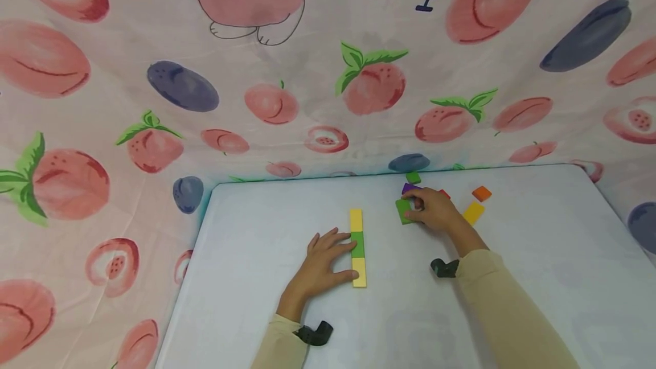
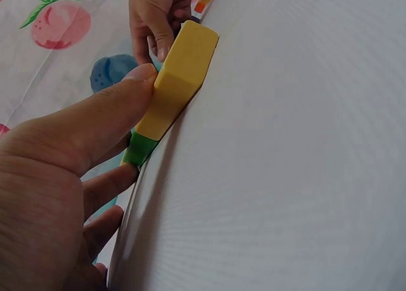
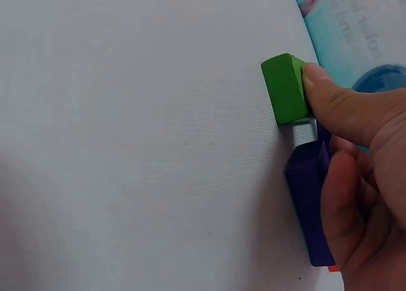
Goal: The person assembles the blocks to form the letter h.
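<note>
Yellow, green and yellow blocks form a straight row on the white table (image 1: 246, 255). My left hand (image 1: 320, 263) lies along the row's left side, fingers spread and extended. Its thumb touches the near yellow block (image 1: 360, 273), and a fingertip is at the middle green block (image 1: 359, 245); the far yellow block (image 1: 356, 220) lies beyond. Farther right, my right hand (image 1: 435, 208) pinches another green block (image 1: 403, 212) between thumb and fingers. In the right wrist view, the thumb presses this green block's side (image 3: 285, 91), and a purple block (image 3: 307, 202) sits beside the curled fingers.
Behind the right hand are a small green block (image 1: 413, 177) and a partly hidden red block (image 1: 445, 193). An orange block (image 1: 482, 193) and a yellow block (image 1: 474, 212) lie to its right. A fruit-patterned cloth (image 1: 307, 61) hangs behind the table's back edge.
</note>
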`<state>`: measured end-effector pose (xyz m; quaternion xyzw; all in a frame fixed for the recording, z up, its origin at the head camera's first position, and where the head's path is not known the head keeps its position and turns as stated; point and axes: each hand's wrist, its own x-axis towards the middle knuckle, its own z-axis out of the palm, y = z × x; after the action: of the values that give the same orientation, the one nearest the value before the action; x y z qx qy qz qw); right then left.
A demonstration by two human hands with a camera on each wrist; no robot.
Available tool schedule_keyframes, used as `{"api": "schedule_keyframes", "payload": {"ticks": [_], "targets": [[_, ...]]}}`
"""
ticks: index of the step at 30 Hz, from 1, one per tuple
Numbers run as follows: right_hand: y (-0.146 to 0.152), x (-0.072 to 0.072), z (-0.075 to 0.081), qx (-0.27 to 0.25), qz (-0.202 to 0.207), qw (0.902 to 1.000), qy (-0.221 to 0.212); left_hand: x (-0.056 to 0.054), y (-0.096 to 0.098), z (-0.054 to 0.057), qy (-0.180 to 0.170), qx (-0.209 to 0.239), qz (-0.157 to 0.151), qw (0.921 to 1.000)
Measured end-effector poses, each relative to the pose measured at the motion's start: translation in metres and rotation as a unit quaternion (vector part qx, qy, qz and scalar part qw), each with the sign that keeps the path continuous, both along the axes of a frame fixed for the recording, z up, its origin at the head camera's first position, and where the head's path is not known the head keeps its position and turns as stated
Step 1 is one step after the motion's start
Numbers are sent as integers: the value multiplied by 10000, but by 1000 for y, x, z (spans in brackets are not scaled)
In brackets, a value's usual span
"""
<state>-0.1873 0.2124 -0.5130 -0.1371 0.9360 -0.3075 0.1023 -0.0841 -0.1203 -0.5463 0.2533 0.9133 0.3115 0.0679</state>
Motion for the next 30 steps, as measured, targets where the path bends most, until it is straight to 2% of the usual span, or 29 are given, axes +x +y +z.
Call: {"api": "schedule_keyframes", "payload": {"ticks": [8,16,24,30], "targets": [[-1,10,-1,-402,-376,9980,-302,-1,-1,-2,-27,-36,41,10000],[-8,18,-2,-959,-698,9929,90,-2,-2,-1,-9,-38,37,10000],[-33,20,2,-1284,-1014,9862,267,-1,-2,0,-14,-24,38,10000],[-57,12,-1,-2101,-1319,9684,241,0,-1,-2,85,-8,14,10000]]}}
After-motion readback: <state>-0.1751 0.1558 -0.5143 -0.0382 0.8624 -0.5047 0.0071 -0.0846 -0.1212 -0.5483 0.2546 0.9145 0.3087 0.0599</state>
